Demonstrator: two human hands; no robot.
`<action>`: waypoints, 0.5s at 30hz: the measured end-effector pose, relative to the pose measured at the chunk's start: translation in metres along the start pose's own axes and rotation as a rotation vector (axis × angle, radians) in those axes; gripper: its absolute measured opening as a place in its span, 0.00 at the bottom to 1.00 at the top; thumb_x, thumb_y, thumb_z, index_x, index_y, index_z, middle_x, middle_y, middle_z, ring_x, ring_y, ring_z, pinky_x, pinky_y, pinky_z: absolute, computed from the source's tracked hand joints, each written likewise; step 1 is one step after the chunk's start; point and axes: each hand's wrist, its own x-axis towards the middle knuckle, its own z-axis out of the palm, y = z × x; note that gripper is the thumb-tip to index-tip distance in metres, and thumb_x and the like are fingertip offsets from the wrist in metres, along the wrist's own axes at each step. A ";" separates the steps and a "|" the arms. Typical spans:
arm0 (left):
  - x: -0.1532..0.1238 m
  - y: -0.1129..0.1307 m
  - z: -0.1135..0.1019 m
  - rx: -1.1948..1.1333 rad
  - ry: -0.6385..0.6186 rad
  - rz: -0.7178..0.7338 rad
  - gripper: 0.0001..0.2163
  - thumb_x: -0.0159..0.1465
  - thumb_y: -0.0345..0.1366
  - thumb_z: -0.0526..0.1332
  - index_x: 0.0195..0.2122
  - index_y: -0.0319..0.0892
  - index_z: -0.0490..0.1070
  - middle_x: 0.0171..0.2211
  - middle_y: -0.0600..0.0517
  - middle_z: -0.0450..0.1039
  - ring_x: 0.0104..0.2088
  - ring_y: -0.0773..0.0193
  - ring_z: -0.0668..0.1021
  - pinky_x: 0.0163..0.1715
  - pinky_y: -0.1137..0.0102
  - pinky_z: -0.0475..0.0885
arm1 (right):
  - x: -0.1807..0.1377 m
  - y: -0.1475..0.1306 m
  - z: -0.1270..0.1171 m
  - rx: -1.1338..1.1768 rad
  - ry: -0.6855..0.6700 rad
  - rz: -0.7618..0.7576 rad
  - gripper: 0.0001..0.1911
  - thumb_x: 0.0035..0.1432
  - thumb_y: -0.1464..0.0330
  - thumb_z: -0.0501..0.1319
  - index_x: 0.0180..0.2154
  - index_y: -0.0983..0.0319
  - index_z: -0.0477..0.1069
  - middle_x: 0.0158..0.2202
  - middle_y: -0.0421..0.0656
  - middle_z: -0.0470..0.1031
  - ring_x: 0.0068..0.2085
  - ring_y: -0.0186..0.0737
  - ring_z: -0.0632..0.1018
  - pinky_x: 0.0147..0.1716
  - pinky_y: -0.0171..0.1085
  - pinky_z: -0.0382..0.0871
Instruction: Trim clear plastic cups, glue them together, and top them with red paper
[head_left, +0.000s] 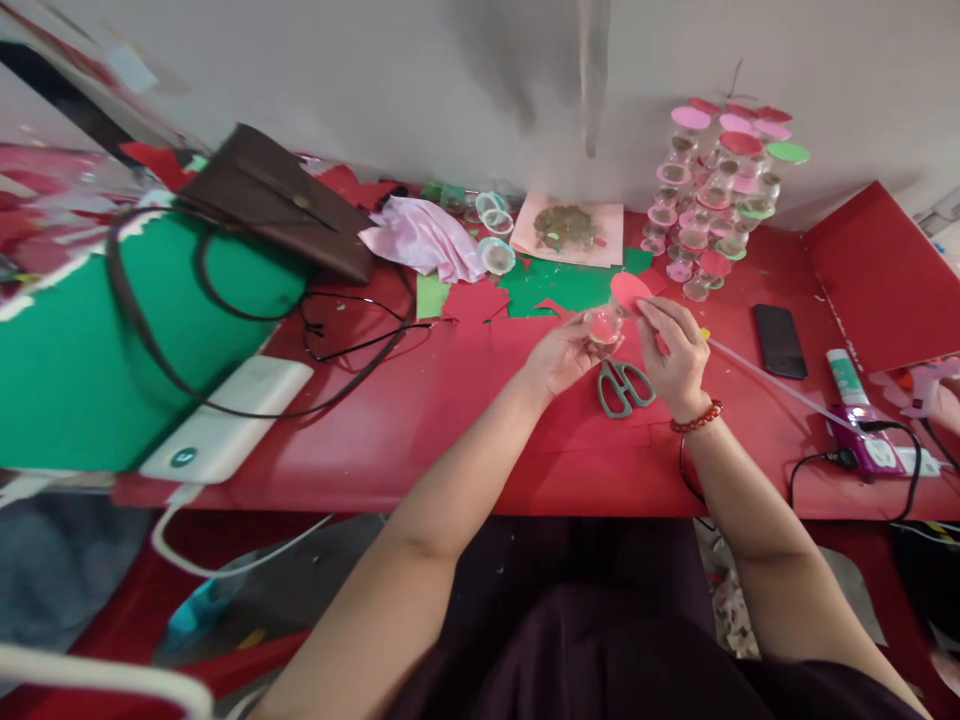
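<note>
My left hand (564, 354) is closed around a small clear plastic cup (604, 326), which has a pinkish-red face turned toward me. Just right of it, my right hand (676, 358) pinches a round coral-red paper disc (628, 290) between thumb and fingers. The disc is held at the cup's upper edge; whether they touch I cannot tell. Under my hands lie green-handled scissors (616, 398), their blades partly hidden, on sheets of red paper (525, 385). Behind my right hand stands a cluster of stacked clear cups (694, 238) topped with pink, red and green discs.
Left are a brown bag (277, 200), eyeglasses (349, 328), a white box-shaped device (232, 420) and a pink cloth (431, 238). Clear cups (496, 256) stand at the back. Right are a phone (780, 340), glue stick (846, 376), glue gun (930, 388) and purple power strip (866, 445) with cables.
</note>
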 end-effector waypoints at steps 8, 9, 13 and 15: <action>-0.004 0.006 0.001 0.015 -0.085 0.062 0.12 0.69 0.33 0.62 0.52 0.44 0.77 0.49 0.45 0.83 0.47 0.58 0.85 0.50 0.62 0.80 | -0.002 -0.007 0.004 0.233 -0.059 0.297 0.26 0.65 0.57 0.64 0.63 0.49 0.71 0.62 0.51 0.72 0.50 0.50 0.82 0.46 0.51 0.83; -0.004 0.006 0.002 0.014 -0.083 0.062 0.12 0.69 0.32 0.62 0.52 0.44 0.77 0.48 0.45 0.83 0.47 0.58 0.85 0.50 0.63 0.80 | -0.002 -0.007 0.006 0.272 -0.093 0.303 0.27 0.64 0.56 0.66 0.63 0.50 0.71 0.62 0.51 0.72 0.51 0.50 0.81 0.47 0.51 0.83; -0.006 0.004 0.004 -0.019 -0.063 0.026 0.09 0.72 0.30 0.58 0.48 0.43 0.78 0.44 0.48 0.83 0.41 0.62 0.85 0.41 0.69 0.80 | -0.002 -0.004 0.013 0.348 -0.203 0.317 0.33 0.58 0.54 0.72 0.62 0.52 0.72 0.62 0.51 0.74 0.56 0.51 0.79 0.53 0.52 0.80; -0.007 0.003 0.005 -0.014 -0.066 0.016 0.09 0.72 0.29 0.58 0.46 0.42 0.78 0.42 0.48 0.83 0.39 0.64 0.84 0.38 0.71 0.79 | -0.002 -0.003 0.015 0.356 -0.215 0.309 0.31 0.57 0.55 0.72 0.60 0.53 0.73 0.62 0.50 0.75 0.59 0.52 0.78 0.55 0.52 0.79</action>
